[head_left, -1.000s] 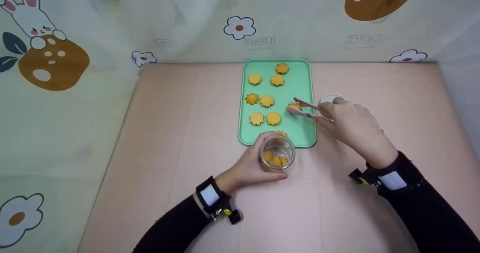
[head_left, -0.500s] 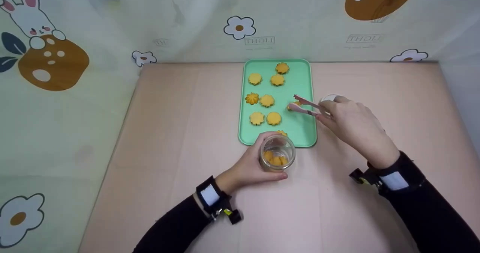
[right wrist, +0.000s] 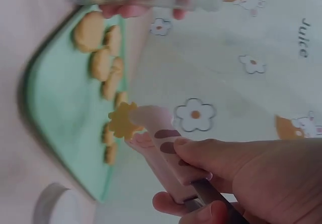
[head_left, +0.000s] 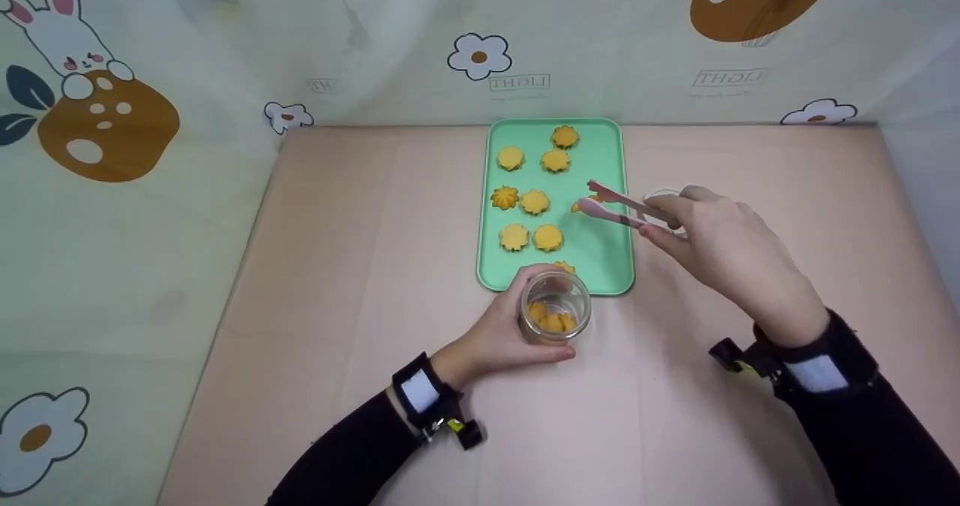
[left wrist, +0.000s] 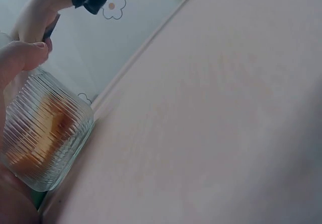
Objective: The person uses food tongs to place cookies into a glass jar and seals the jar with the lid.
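Some R fingers [right wrist: 214, 153] bent rd tongs [right wrist: 166, 140]

Head view high, facing forward-down; wrist views close, tilted; all share jar [head_left: 559, 286].

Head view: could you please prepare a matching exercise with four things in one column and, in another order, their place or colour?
1. jar
2. tongs
3. tray
4. cookies

A. green, flat on the table
B. held in the left hand
C. golden, several on the tray
D. pink, held in the right hand

Pairs: 1-B, 2-D, 3-A, 4-C
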A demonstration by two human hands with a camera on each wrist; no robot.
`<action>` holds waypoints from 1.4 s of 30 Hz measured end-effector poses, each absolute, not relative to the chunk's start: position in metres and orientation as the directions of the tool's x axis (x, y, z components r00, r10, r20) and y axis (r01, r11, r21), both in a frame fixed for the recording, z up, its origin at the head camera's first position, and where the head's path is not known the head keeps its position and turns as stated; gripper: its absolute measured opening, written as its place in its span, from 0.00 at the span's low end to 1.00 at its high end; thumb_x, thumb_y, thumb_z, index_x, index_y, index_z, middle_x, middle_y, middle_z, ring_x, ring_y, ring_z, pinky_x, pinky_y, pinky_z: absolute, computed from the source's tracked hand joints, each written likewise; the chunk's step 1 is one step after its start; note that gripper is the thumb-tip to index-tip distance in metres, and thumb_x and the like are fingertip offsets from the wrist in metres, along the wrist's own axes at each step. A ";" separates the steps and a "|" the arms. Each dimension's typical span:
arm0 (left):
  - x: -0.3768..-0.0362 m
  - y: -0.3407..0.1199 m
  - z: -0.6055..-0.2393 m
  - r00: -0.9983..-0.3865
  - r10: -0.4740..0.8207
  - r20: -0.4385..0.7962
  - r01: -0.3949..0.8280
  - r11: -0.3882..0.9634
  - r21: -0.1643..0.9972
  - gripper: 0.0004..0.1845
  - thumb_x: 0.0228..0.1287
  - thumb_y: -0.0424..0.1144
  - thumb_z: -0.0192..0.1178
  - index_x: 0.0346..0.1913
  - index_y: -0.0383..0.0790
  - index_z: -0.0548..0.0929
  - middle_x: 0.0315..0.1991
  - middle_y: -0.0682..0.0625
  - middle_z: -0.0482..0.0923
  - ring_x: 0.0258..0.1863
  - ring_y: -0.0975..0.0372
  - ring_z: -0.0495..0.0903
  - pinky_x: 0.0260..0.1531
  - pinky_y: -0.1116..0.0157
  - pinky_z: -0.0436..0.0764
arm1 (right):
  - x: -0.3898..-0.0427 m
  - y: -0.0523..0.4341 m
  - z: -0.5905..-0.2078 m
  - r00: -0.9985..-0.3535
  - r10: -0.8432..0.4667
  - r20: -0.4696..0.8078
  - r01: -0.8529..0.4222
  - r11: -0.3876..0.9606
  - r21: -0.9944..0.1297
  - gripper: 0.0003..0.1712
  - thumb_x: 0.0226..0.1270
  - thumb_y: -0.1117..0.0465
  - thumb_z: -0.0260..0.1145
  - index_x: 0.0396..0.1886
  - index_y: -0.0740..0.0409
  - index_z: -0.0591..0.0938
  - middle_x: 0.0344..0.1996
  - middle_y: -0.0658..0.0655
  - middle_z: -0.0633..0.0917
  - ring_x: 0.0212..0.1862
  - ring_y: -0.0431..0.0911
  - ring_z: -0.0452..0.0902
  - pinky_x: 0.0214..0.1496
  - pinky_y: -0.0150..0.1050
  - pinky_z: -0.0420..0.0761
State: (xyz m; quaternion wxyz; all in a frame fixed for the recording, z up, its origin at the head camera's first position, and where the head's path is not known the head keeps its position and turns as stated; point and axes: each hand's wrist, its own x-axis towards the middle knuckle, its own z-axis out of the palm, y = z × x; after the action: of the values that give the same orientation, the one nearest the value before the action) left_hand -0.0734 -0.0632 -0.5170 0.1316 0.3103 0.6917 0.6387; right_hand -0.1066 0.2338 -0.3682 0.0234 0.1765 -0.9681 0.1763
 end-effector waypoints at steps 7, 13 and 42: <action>-0.072 -0.064 -0.515 -0.774 0.597 0.212 0.258 -0.009 0.966 0.53 0.54 0.40 0.87 0.78 0.52 0.64 0.71 0.55 0.76 0.74 0.58 0.74 0.78 0.54 0.71 | -0.076 0.239 -0.326 -0.894 -0.391 0.217 -0.446 0.813 -0.374 0.19 0.75 0.53 0.77 0.62 0.51 0.91 0.37 0.49 0.88 0.30 0.43 0.77 0.29 0.39 0.78; -0.071 -0.065 -0.513 -0.782 0.594 0.190 0.238 0.002 0.971 0.53 0.53 0.40 0.87 0.78 0.53 0.64 0.72 0.55 0.76 0.73 0.58 0.75 0.78 0.54 0.71 | -0.049 0.248 -0.311 -0.847 -0.470 0.250 -0.531 0.723 -0.442 0.21 0.67 0.58 0.83 0.59 0.44 0.92 0.37 0.40 0.84 0.28 0.34 0.73 0.27 0.26 0.72; -0.071 -0.064 -0.516 -0.764 0.607 0.217 0.253 -0.027 0.967 0.53 0.55 0.38 0.86 0.79 0.51 0.62 0.73 0.54 0.75 0.73 0.57 0.75 0.77 0.54 0.73 | -0.064 0.230 -0.326 -0.879 -0.463 0.117 -0.467 0.780 -0.416 0.24 0.75 0.44 0.76 0.63 0.48 0.90 0.39 0.47 0.87 0.31 0.39 0.76 0.29 0.36 0.78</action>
State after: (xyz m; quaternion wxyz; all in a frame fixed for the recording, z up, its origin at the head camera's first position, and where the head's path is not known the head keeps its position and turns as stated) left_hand -0.0712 -0.0644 -0.5163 0.1374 0.3145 0.6839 0.6439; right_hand -0.0642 0.2299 -0.3264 0.0043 0.2464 -0.9435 0.2217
